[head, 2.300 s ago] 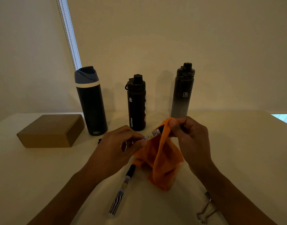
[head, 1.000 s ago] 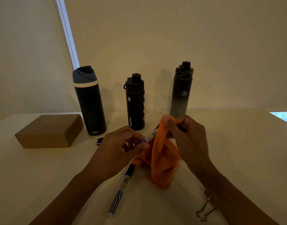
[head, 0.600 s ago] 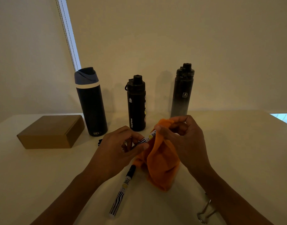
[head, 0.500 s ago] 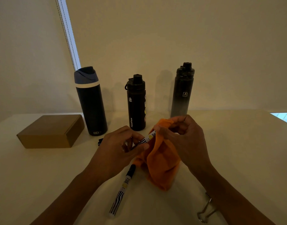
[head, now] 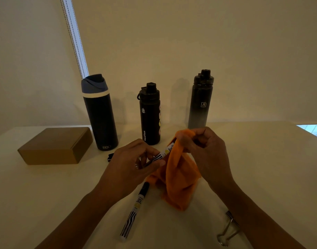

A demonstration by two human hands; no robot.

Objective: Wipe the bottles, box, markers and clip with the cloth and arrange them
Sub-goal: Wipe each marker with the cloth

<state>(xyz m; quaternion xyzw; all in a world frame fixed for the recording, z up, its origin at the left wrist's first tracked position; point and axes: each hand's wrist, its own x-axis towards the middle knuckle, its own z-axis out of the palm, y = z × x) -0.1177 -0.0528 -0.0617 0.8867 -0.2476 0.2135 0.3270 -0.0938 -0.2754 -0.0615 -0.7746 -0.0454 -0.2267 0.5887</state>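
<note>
Aloft, left fingers (head: 148,150) pinch the striped marker (head: 164,152); right fingers (head: 183,139) pinch cloth (head: 179,178) over its far end.

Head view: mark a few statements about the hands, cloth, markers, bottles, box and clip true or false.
1. The right hand pinches the orange cloth round one end of a marker. True.
2. The left hand rests flat on the table. False: it grips that marker's other end.
3. A second marker lies on the table, nearer the person. True.
4. The three bottles lie on their sides. False: all stand upright.
5. The box is open. False: it is closed.
6. A clip lies by the right forearm. True.
</note>
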